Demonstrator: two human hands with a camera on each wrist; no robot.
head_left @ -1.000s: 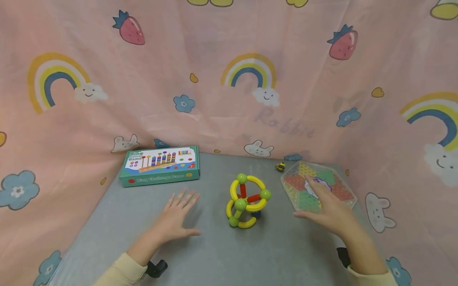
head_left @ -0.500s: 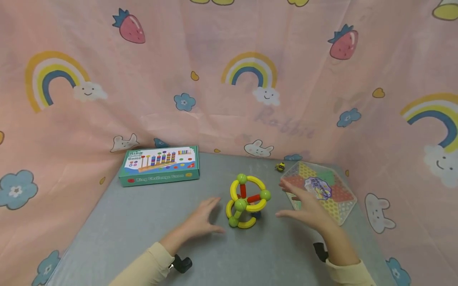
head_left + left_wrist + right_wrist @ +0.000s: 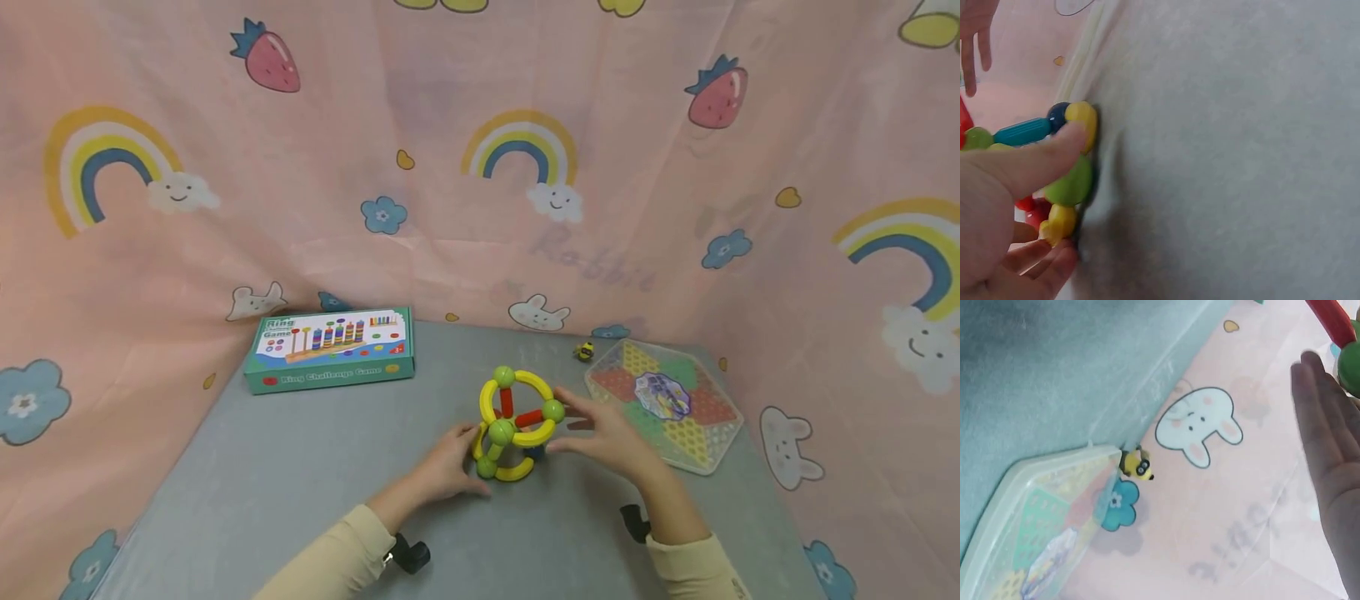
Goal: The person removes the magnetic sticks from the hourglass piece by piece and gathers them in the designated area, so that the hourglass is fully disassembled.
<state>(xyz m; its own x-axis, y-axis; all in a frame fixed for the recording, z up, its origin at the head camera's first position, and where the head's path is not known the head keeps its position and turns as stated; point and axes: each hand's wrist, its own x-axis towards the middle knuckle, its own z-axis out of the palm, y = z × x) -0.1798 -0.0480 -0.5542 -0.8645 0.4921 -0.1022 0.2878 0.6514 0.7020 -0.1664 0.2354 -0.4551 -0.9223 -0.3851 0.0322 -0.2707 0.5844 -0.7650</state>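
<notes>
Left hand [image 3: 446, 467] at the toy's [image 3: 502, 432] 8 o'clock, thumb and fingers curled round it; right hand [image 3: 617, 443] at 3 o'clock, fingers straight. Even, gentle two-sided pressure should serve best.

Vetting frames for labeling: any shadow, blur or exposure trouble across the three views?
Head: evenly lit, large lettering on the green box legible, soft shadows on the table. Left wrist: darker soft shadow on the table beside the toy; toy detail soft. Right wrist: curtain pale, slightly washed out; right hand soft, whether from focus or motion I can't tell.
</notes>
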